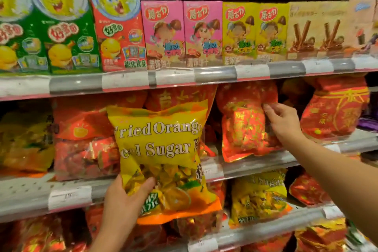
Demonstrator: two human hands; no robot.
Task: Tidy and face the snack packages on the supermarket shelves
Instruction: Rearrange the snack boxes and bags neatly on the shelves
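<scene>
**Plainly, two hands at work on a wall of snacks**

Broadly, shelves [184, 80] fill the whole view, three tiers showing with clear plastic price strips along their front edges. Along the top tier stands a row of upright boxes: green boxes [47, 32] on the left, a red box [120, 32] next to them, two pink boxes [182, 32], two yellow-green boxes [255, 30] and pale boxes with chocolate sticks [317, 28] toward the right. All face forward, side by side.

On the middle tier sit bulky red bags. One red bag [245, 120] stands at the front edge right of centre, and a red-and-gold bag [335, 112] stands further right, apart from it. More red and orange bags [81, 139] crowd the left part, partly hidden.

A big yellow bag [161, 149], printed with English words about orange peel sugar, is held upright in front of the middle tier, off the shelf and covering the bags behind it. A similar yellow bag [259, 198] stands on the lower tier, right of it.

The left hand [126, 200] grasps the held yellow bag at its lower left corner, thumb across the front. The right hand [284, 120] reaches in from the right, fingers curled round the right edge of the red bag.
</scene>
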